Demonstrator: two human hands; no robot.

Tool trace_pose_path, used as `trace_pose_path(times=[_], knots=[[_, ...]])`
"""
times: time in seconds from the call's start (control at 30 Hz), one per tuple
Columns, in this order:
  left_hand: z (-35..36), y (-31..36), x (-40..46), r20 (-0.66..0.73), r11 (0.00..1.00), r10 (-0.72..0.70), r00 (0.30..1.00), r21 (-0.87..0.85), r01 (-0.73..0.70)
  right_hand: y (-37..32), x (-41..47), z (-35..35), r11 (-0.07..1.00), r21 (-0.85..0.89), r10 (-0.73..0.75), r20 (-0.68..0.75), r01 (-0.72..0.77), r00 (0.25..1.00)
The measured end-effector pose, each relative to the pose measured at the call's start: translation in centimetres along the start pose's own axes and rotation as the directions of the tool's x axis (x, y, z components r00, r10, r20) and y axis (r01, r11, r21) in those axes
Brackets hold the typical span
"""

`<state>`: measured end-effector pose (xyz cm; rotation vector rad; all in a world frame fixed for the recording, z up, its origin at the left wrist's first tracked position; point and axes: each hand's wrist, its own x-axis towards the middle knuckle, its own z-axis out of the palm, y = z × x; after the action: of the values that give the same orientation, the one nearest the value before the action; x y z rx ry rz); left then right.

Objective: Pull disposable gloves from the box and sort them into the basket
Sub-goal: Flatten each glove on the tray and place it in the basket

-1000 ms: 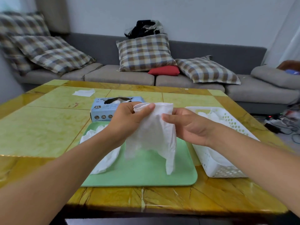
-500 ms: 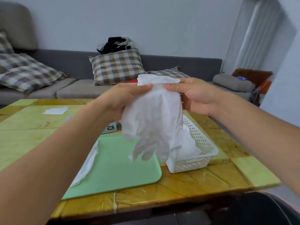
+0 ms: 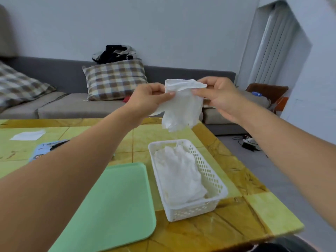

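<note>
While both forearms stretch forward and up over the table (image 3: 227, 231), left hand (image 3: 147, 101) and right hand (image 3: 218, 96) sit level, slightly apart, each pinching one side of the glove (image 3: 181, 110) cuff between thumb and curled fingers; cuff pulled open and taut, rest hangs limp in the air above the far end of the basket (image 3: 221, 184), not touching it; table top glossy, yellow-green panels with veined amber borders; grey fabric sofa (image 3: 54, 106) behind with a checked cushion (image 3: 114, 79); green tray (image 3: 116, 206) flat, matte, rounded corners, just left of the basket; basket white plastic, rectangular, perforated walls, holds crumpled white gloves (image 3: 180, 175); glove box (image 3: 43, 148) light blue, mostly hidden behind the left forearm; held glove thin, translucent white, wrinkled film, fingers bunched at the bottom.
</note>
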<state>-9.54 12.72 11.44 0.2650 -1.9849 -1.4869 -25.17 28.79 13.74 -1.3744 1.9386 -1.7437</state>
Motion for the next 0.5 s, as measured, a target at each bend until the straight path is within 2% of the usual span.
trace_pose_path(times=[0.07, 0.13, 0.2, 0.3, 0.4, 0.5], knots=[[0.5, -3.7, -1.1, 0.069, 0.991, -0.069, 0.995, 0.120, 0.061, 3.9, -1.8, 0.2, 0.990, -0.138, 0.008, 0.041, -0.003, 0.999], [1.0, -7.8, -3.0, 0.133, 0.963, -0.161, 0.978, 0.236, 0.127, 8.4, -4.8, 0.7, 0.970, -0.233, 0.104, 0.140, -0.069, 0.985], [1.5, -11.2, -4.8, 0.176, 0.918, -0.201, 0.964, 0.377, 0.123, 11.9, -7.6, 1.3, 0.944, -0.317, 0.181, 0.258, -0.094, 0.949], [2.2, -13.1, -7.0, 0.289, 0.841, -0.153, 0.945, 0.540, -0.029, 13.7, -10.0, 1.8, 0.876, -0.482, 0.173, 0.317, 0.002, 0.933], [2.6, -12.9, -8.2, 0.424, 0.687, -0.129, 0.896, 0.690, -0.228, 13.0, -11.0, 1.7, 0.745, -0.655, 0.190, 0.390, 0.127, 0.901], [2.9, -12.1, -8.9, 0.547, 0.629, -0.145, 0.825, 0.694, -0.349, 12.3, -11.6, 1.2, 0.687, -0.706, 0.271, 0.469, 0.172, 0.840]])
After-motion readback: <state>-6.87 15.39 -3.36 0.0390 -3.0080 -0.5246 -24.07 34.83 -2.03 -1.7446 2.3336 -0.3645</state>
